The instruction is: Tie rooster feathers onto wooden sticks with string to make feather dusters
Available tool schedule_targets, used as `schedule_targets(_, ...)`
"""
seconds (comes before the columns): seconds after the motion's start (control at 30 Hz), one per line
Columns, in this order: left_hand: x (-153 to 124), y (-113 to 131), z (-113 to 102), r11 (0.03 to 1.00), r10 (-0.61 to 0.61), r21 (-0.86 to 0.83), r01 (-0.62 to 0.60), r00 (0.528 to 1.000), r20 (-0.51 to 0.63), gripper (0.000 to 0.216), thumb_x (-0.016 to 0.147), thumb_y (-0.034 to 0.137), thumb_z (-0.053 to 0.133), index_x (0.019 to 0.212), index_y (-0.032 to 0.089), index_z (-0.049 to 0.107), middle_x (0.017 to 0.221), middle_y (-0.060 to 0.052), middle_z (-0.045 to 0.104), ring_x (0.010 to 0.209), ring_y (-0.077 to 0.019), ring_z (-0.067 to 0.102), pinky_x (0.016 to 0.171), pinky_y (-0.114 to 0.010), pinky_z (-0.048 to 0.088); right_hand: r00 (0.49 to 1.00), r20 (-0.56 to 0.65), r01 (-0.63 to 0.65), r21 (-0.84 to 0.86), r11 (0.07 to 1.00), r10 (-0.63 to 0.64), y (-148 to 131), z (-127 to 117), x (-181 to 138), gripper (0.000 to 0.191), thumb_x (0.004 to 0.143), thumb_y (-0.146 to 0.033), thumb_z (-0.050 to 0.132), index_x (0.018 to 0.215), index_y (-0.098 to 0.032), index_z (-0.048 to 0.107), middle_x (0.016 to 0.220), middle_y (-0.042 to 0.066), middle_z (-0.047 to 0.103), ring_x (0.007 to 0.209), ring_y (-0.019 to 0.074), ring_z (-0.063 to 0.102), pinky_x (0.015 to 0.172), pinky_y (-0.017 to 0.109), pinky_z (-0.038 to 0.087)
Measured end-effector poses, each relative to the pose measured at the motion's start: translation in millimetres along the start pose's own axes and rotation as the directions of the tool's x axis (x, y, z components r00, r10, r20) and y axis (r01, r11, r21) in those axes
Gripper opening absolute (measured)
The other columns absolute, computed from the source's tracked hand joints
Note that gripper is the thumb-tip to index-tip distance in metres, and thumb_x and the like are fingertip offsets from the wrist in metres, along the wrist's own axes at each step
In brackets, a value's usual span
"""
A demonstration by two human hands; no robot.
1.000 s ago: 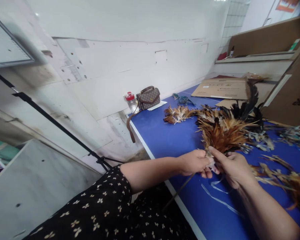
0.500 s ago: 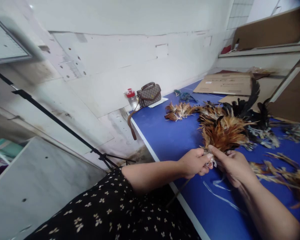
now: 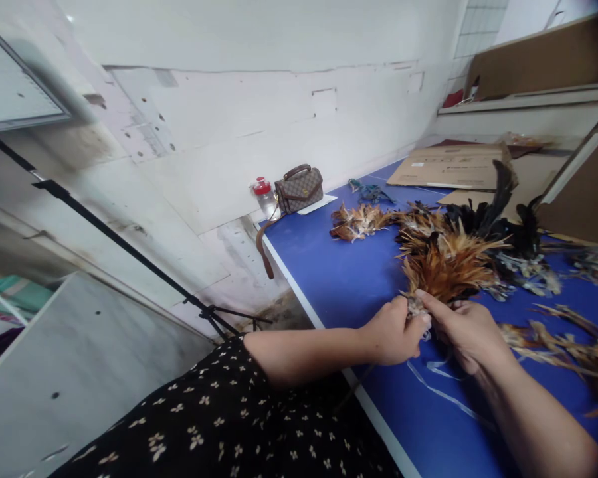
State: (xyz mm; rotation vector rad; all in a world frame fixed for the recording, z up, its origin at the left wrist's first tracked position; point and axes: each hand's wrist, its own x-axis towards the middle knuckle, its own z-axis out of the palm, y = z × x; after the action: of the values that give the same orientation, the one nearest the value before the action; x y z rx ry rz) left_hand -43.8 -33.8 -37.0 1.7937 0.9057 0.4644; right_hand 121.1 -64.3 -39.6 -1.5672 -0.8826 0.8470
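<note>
Both my hands close around the base of a bundle of orange-brown feathers (image 3: 446, 269), whose tips fan out away from me over the blue table (image 3: 313, 265). My left hand (image 3: 395, 332) grips the pale quill ends from the left, its fingers curled. From the right, my right hand (image 3: 471, 328) pinches the same bundle, thumb laid along the quills. A thin pale ribbon (image 3: 448, 398) trails below the hands across the tabletop. Some of the right fingers are hidden behind the feathers.
Orange feathers (image 3: 361, 222), black feathers (image 3: 503, 206) and loose brown feathers (image 3: 573, 348) lie around. Farther back are a checked handbag (image 3: 301, 190), a red-capped bottle (image 3: 265, 197) and flattened cardboard (image 3: 448, 166). A black tripod stand (image 3: 119, 239) rises at left.
My left hand has turned slightly at the quill ends, with its fingers tucked further under. My right hand keeps its hold, and the view has shifted a little.
</note>
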Motion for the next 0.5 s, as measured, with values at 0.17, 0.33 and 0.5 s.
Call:
schedule_targets(0.17, 1.6, 3.4, 2.6, 0.943, 0.161, 0.311, -0.119, 0.981, -0.112, 0.033, 0.101, 0.041, 0.056, 0.115, 0.011, 0.057, 0.104, -0.018, 0.07, 0.096, -0.0283, 0.07, 0.089, -0.041, 0.058, 0.998, -0.056, -0.051, -0.214, 0.976, 0.04, -6.1, -0.1, -0.5, 0.059, 0.075, -0.066, 0.088, 0.05, -0.021, 0.06, 0.044, 0.002, 0.05, 0.041, 0.012, 0.039, 0.038, 0.028, 0.028)
schedule_targets(0.33, 2.5, 4.1, 6.0, 0.863, 0.209, 0.479, -0.162, 0.977, -0.046, 0.04, 0.106, 0.036, 0.041, 0.126, 0.006, 0.058, 0.111, -0.022, 0.068, 0.091, -0.0283, 0.069, 0.088, -0.044, 0.059, 0.998, -0.042, -0.06, -0.251, 0.966, 0.051, -11.1, 0.5, -3.5, 0.058, 0.077, -0.064, 0.087, 0.048, -0.023, 0.059, 0.039, -0.001, 0.041, 0.042, 0.0144, 0.04, 0.042, 0.031, 0.031)
schedule_targets(0.5, 2.4, 5.9, 0.7, 0.813, 0.189, 0.559, -0.161, 0.982, 0.007, 0.045, 0.108, 0.036, 0.035, 0.128, 0.003, 0.058, 0.112, -0.023, 0.067, 0.087, -0.0268, 0.068, 0.084, -0.043, 0.059, 0.999, 0.008, -0.048, -0.144, 0.988, 0.049, -7.0, 2.3, -4.7, 0.057, 0.073, -0.07, 0.09, 0.057, -0.02, 0.067, 0.051, 0.003, 0.057, 0.05, 0.0157, 0.049, 0.047, 0.029, 0.039)
